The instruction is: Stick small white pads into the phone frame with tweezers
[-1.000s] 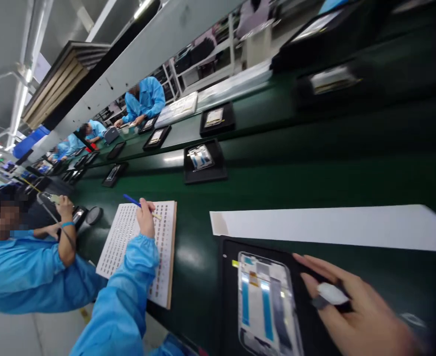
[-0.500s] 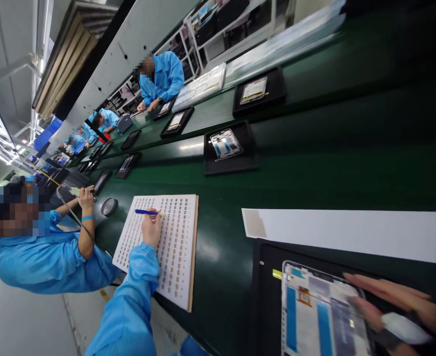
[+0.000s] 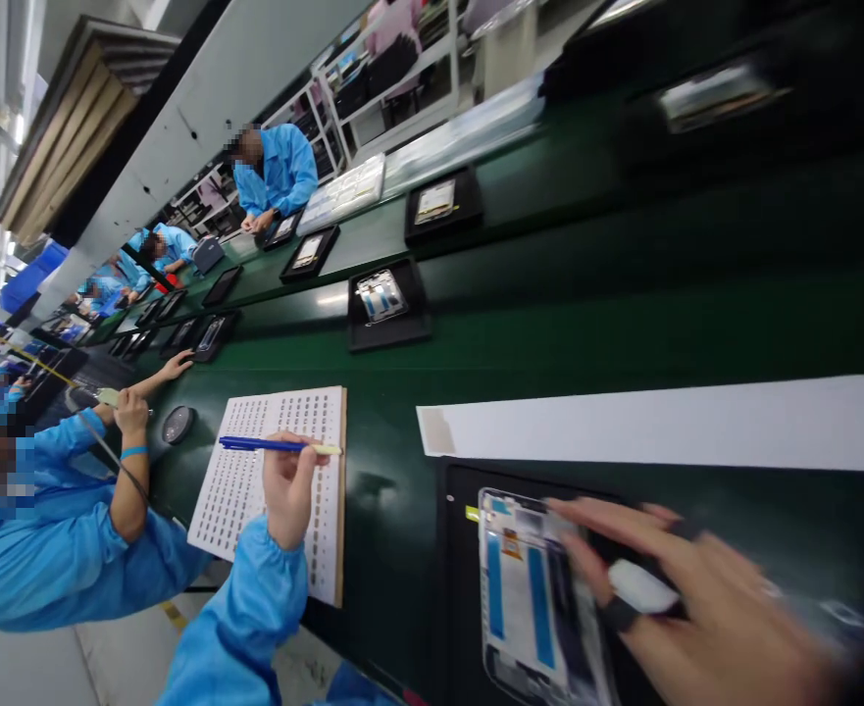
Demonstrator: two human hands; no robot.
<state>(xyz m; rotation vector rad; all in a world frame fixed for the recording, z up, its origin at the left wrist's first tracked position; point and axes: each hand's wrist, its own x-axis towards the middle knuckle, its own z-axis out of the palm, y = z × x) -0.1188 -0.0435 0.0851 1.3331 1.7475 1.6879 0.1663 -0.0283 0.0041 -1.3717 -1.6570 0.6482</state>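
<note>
My left hand [image 3: 288, 490] is closed in a pinch on a slim blue pen [image 3: 261, 444] with a pale yellowish tip. It hovers over the right part of a white sheet [image 3: 244, 490] lined with rows of small dark and tan pieces. My right hand [image 3: 686, 598], blurred, has its fingers stretched out over the upper right edge of an opened phone body [image 3: 524, 598]. A white oval piece and dark bands show about its fingers. The phone body, with blue strips and a small orange part, lies in a black tray [image 3: 461, 569].
A long white strip [image 3: 623, 427] lies beyond the tray. Farther off, a black tray [image 3: 421, 328] holds another phone body, with more trays on the raised ledge. To the left a co-worker's hand [image 3: 131, 412] grips a pale tool, near a round dark container [image 3: 178, 425].
The view has swung, shifting things left. My left hand has carried the pen up and toward the sheet's right edge. My right hand stays at the phone body. The co-worker's far arm reaches to a tray.
</note>
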